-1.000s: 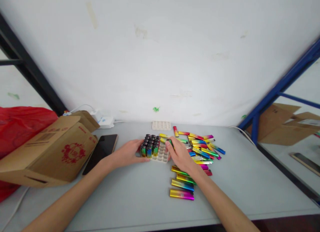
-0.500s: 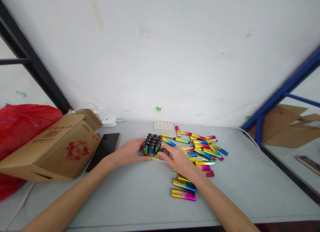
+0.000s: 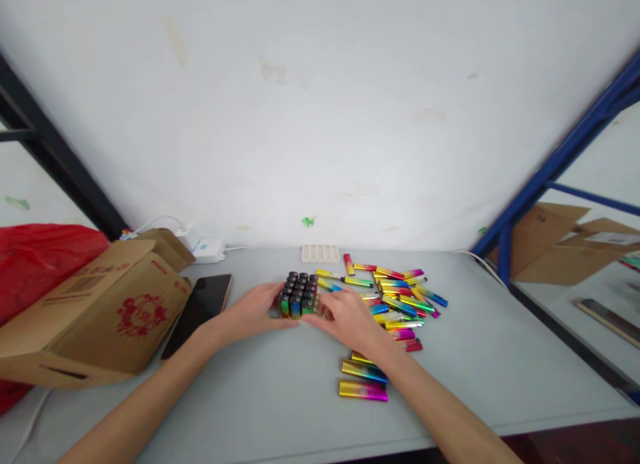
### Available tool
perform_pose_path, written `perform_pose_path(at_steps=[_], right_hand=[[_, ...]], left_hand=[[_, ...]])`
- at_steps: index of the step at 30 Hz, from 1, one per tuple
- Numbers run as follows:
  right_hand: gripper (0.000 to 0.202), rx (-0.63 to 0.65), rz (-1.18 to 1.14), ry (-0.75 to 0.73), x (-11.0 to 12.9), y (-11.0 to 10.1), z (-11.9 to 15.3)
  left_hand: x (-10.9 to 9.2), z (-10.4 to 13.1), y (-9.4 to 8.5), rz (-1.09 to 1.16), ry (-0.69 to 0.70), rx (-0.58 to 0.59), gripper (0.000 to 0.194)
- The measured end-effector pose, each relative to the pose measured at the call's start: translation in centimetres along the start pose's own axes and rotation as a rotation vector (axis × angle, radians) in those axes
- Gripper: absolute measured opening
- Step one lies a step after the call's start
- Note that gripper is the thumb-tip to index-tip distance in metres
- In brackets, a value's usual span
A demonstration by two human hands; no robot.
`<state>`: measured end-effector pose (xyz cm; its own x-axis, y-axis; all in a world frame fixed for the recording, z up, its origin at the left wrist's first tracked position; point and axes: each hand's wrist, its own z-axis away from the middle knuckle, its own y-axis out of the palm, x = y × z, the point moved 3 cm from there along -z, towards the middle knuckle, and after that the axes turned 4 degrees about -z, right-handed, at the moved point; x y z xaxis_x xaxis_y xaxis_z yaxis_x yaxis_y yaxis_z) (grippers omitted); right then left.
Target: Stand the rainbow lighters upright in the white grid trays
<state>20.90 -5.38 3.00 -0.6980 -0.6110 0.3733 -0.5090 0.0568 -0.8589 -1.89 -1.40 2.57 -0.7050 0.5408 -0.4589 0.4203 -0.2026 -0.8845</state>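
Upright lighters (image 3: 299,287) with black tops and shiny coloured bodies stand packed in rows in a pale tray (image 3: 317,305), mostly hidden by them and my hands. My left hand (image 3: 255,312) is closed round the left side of this block, thumb along the front and fingers behind. At the front right corner, my right hand (image 3: 345,317) has its thumb and bent fingers closed at a lighter (image 3: 307,307) in the front row. Loose lighters (image 3: 405,301) in gradient colours lie in a pile to the right, several of them (image 3: 363,390) nearer me.
Against the wall lies a white tray with holes (image 3: 320,253). On the left are a dark phone (image 3: 200,311), a cardboard box (image 3: 100,311), a red bag (image 3: 45,251) and a white plug box (image 3: 209,251). A blue metal frame (image 3: 530,204) borders the grey table (image 3: 270,397) on the right.
The lighter in my right hand has gone from the block's right side to its front right corner, its top now lower. My left hand keeps its hold. The view has shifted slightly.
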Motion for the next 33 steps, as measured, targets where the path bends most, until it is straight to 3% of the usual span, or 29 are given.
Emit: perform_pose_path(at_steps=[5,7,10,13,17,23,33], right_hand=[[0.03,-0.194,0.012,0.118,-4.2,-2.6,0.4],[0.024,-0.206,0.09,0.14,-5.8,-2.7,0.2],[0.037,-0.169,0.122,0.14,-7.0,-1.8,-0.3],[0.041,-0.083,0.064,0.105,-6.8,-0.7,-0.7],[0.029,0.019,0.015,0.158,-6.1,-0.3,-1.1],[0.029,0.025,0.072,0.281,-6.3,-1.3,-0.7],[0.021,0.061,0.202,0.249,-5.3,-1.9,0.2]], left_hand=[[0.2,-0.1,0.0,-0.027,-0.021,0.017,0.058],[0.3,-0.1,0.0,-0.028,-0.021,0.018,0.06],[0.5,-0.1,0.1,-0.018,-0.022,-0.004,0.061],[0.6,-0.1,0.2,-0.015,-0.029,-0.003,0.064],[0.6,-0.1,0.2,-0.019,-0.044,0.005,0.065],[0.3,-0.2,0.0,-0.026,-0.043,0.008,0.061],[0.8,-0.1,0.2,-0.001,-0.031,-0.008,0.063]])
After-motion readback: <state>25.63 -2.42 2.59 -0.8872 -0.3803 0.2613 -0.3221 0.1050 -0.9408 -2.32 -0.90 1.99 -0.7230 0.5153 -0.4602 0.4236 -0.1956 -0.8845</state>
